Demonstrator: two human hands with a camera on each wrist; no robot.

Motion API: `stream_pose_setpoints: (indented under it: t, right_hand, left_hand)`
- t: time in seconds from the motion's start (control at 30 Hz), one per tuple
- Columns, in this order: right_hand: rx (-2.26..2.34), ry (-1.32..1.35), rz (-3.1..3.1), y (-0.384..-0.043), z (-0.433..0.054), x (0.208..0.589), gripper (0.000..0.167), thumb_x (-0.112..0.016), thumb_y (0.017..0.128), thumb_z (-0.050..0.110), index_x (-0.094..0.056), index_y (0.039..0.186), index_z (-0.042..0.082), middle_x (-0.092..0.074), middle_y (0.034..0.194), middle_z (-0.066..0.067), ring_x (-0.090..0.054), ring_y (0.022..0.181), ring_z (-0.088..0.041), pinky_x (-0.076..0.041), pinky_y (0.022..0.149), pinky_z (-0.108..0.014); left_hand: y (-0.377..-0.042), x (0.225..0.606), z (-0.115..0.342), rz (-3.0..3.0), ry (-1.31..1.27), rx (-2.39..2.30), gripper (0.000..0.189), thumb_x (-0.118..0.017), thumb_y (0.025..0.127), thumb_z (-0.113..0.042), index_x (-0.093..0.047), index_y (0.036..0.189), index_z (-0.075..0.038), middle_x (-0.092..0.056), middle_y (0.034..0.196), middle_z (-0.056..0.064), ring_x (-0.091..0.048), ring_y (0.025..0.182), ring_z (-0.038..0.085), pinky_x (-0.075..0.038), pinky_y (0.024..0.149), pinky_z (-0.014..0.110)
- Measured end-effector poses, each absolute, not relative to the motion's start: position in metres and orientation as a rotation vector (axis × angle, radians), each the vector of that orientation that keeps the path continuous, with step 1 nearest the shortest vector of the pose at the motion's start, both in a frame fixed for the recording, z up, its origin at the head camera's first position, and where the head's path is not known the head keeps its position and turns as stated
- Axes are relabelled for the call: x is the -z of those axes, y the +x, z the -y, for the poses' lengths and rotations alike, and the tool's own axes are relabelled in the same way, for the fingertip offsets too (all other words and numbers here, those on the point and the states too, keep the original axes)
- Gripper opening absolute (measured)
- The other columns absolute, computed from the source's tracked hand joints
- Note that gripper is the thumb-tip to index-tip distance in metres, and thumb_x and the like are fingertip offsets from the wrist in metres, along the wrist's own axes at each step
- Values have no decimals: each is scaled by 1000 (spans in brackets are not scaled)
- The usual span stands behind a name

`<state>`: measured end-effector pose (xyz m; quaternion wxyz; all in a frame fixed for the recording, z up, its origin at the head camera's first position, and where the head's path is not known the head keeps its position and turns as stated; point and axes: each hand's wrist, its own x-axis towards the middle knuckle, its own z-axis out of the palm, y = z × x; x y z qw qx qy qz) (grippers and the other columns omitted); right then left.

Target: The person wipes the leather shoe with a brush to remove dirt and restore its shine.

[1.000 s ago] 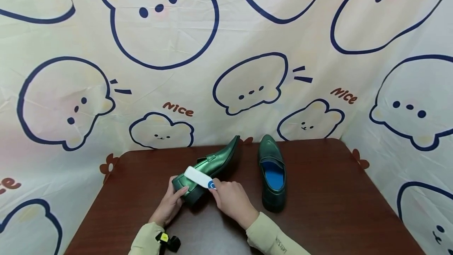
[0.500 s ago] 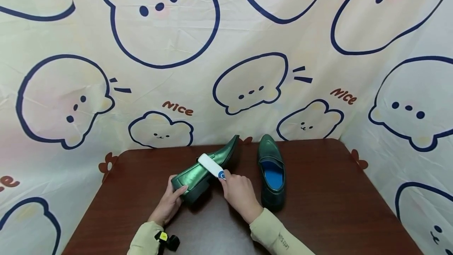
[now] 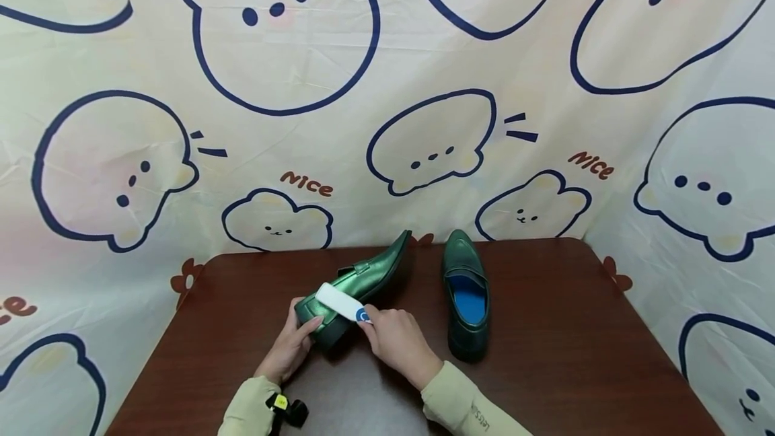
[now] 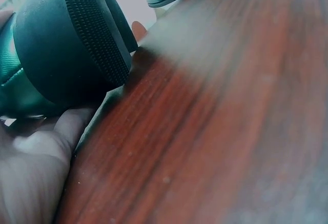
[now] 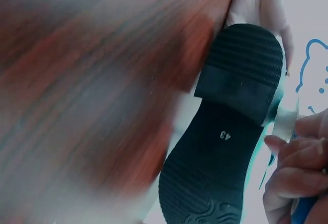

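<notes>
My left hand (image 3: pixel 286 350) grips a metallic green loafer (image 3: pixel 378 273) round its heel. The loafer is tipped on its side, toe pointing to the far right, and in the right wrist view its dark sole (image 5: pixel 230 116) faces the camera, marked 43. In the left wrist view, the fingers lie under the thick black heel (image 4: pixel 66 44). With curled fingers my right hand (image 3: pixel 399 347) holds a flat white brush (image 3: pixel 339 302) with a blue mark, laid across the loafer's side near the heel. The brush's underside is hidden.
A second green loafer (image 3: pixel 465 298) with a blue insole stands upright on the brown wooden table (image 3: pixel 563 342), to the right of my right hand. A cloth backdrop (image 3: pixel 327 147) with cartoon drawings rises behind the table and along both sides.
The brush in my right hand slid forward along the loafer's side toward the toe, then came back near the heel. My left hand has kept its grip on the loafer.
</notes>
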<state>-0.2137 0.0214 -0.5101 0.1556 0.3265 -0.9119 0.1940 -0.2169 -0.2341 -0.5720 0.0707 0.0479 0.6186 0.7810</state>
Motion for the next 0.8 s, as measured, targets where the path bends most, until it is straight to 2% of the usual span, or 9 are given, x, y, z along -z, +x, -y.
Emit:
stream_pose_setpoints:
  t: [0.17,0.3,0.6,0.8]
  right_hand:
    - [-523,705,2586,-219,-30,512,17,-71,99,25,-62,96,11,-65,67,-2,-56,51,-13,-39,45,-25]
    - [-497,626,2576,-221,-34,511,19,-72,98,26,-63,97,9,-65,66,-4,-56,49,-16,-38,43,-27]
    - [-555,658,2599,-220,-36,510,19,-70,100,27,-64,100,9,-67,70,-3,-56,52,-13,-39,46,-25]
    - [-675,876,2670,-219,-41,508,16,-66,103,28,-66,107,13,-72,82,1,-56,60,-5,-45,55,-21]
  left_hand:
    - [-218,572,233,-1857,127,-2343,38,-54,106,-14,-27,131,-19,-41,134,5,-58,111,11,-53,91,27]
    - [-218,572,233,-1866,147,-2339,38,-54,106,-14,-26,132,-18,-40,135,6,-57,111,12,-52,91,27]
    - [-218,571,232,-1868,140,-2330,38,-53,107,-15,-26,132,-17,-39,136,7,-56,111,12,-52,91,28]
    - [-218,569,235,-1839,168,-2334,33,-51,108,-17,-27,130,-20,-42,136,3,-58,111,8,-52,93,26]
